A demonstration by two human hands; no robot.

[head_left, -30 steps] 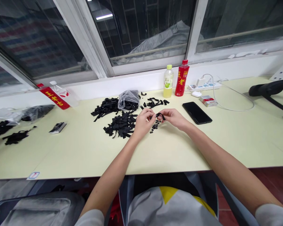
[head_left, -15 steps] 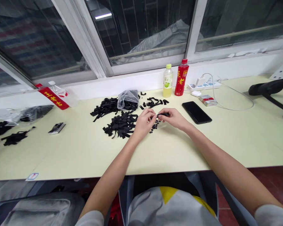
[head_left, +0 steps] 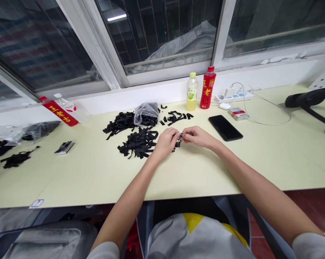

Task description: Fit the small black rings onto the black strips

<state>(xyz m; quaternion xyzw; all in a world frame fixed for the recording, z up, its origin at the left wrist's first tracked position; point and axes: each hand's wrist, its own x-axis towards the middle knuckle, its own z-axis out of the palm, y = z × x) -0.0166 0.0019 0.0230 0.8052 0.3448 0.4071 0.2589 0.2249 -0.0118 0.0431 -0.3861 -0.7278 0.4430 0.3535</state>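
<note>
My left hand [head_left: 166, 141] and my right hand [head_left: 196, 136] meet above the table, both closed in a pinch. Between their fingertips shows a small dark end of a black strip [head_left: 181, 135]; fingers cover the rest. Small black rings [head_left: 177, 144] lie loose on the tabletop just below the fingertips, partly hidden by the hands. Left of my left hand is a pile of short black strips [head_left: 139, 142]. Behind it lies another pile [head_left: 120, 123], beside a clear plastic bag [head_left: 146, 114] with black contents. Several cut strips [head_left: 175, 117] are scattered beyond my hands.
A phone [head_left: 225, 127] and a small box [head_left: 238, 114] lie to the right. A yellow-green bottle [head_left: 192, 91] and a red bottle [head_left: 207, 88] stand by the window, near a power strip [head_left: 236, 97]. A black-and-silver pack [head_left: 64, 148] lies left.
The black strip, seen earlier sticking out along my right fingers, is now mostly hidden in the pinch. My right hand has turned slightly and its fingers have curled in. The left hand barely moves.
</note>
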